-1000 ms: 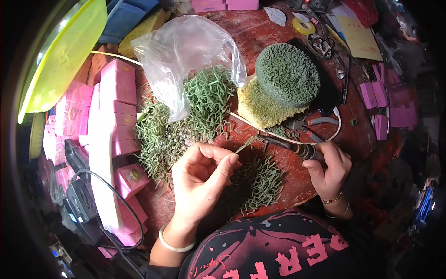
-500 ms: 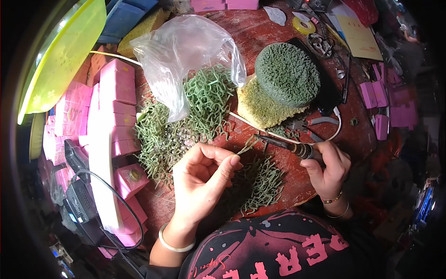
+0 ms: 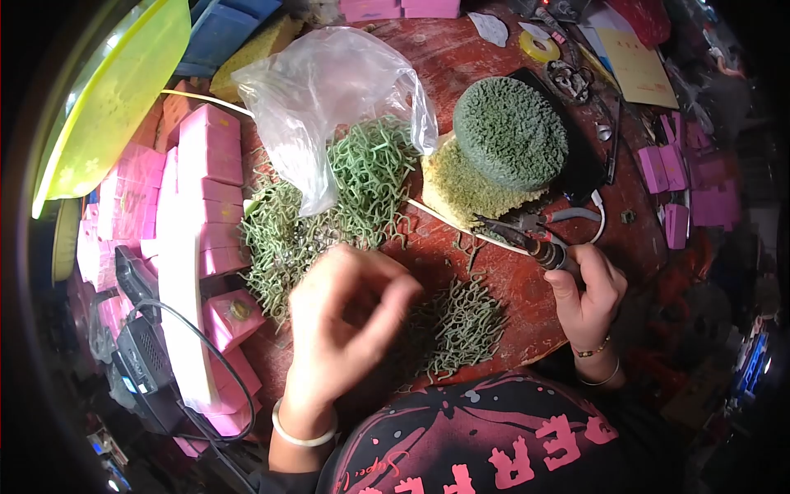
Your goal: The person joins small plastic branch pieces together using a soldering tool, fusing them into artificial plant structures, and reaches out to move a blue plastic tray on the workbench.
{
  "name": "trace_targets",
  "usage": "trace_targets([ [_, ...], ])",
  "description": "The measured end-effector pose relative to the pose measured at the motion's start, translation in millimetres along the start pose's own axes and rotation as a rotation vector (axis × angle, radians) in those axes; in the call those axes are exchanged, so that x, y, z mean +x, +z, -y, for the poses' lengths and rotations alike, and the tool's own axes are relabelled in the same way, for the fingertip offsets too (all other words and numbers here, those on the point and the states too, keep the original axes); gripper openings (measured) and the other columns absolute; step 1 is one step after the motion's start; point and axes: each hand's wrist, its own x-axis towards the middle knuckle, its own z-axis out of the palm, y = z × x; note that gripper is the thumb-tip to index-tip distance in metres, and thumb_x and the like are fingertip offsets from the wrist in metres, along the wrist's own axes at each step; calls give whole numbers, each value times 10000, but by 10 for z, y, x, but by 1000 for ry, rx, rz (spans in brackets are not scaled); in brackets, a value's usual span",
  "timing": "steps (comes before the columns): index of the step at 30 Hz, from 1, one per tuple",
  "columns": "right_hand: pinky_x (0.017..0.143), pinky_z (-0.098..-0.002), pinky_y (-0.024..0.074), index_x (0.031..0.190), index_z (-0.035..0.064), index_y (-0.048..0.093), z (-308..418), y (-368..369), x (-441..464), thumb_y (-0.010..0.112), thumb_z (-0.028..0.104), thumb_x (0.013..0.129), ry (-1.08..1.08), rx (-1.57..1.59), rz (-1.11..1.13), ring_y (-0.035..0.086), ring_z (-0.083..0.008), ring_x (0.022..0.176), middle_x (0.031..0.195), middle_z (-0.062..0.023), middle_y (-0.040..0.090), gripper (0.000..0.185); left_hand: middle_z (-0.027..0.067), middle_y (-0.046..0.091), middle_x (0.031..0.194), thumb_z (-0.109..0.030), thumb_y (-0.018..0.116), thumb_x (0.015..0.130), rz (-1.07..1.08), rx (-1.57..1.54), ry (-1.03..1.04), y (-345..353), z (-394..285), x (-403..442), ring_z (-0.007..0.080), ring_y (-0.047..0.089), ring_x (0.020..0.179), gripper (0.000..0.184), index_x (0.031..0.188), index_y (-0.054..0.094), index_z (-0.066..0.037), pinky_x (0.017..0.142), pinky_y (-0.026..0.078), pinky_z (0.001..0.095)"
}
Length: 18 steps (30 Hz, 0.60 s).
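Note:
My left hand (image 3: 346,317) is smeared by motion, its fingers curled beside the larger heap of thin, wavy green strands (image 3: 284,235). Whether anything is between its fingertips does not show. In my right hand (image 3: 594,288) is a dark pen-like tool (image 3: 522,241), which looks like a soldering iron, its tip pointing up and left. That tip is near the lower edge of a yellowish sponge block (image 3: 461,193). A round green foam pad with a crumbly top (image 3: 512,132) lies on the block. Below the tool, close to my body, sits a smaller heap of darker green strands (image 3: 465,329).
A clear plastic bag (image 3: 329,90) partly covers brighter green strands. Pink blocks (image 3: 216,156) are stacked at left, beside a black device with a cable (image 3: 144,354). Pliers (image 3: 568,216) and a white cable (image 3: 599,222) lie behind the tool; yellow tape (image 3: 539,47) is farther back.
My left hand, which pinched a thin green strand at the tool's tip, has drawn back to the left. The tool has shifted right and its tip is up by the sponge block.

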Motion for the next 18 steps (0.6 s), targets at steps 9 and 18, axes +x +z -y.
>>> trace_targets([
  [9,460,-335,391,786,11,554,-4,-2,-4,731,413,848,-8,-18,30,497,-254,494,613,-83,504,444,138,524,908,-53,804,716,-359,634,96,51,128,69,301,531,827,387,1025,575,-12,737,449,389],
  [18,461,-339,394,791,14,555,4,-2,3,732,413,846,-7,-27,48,496,-257,494,615,-88,502,440,143,486,918,-38,805,715,-341,562,148,55,172,62,303,517,846,325,942,574,-9,729,444,393],
])
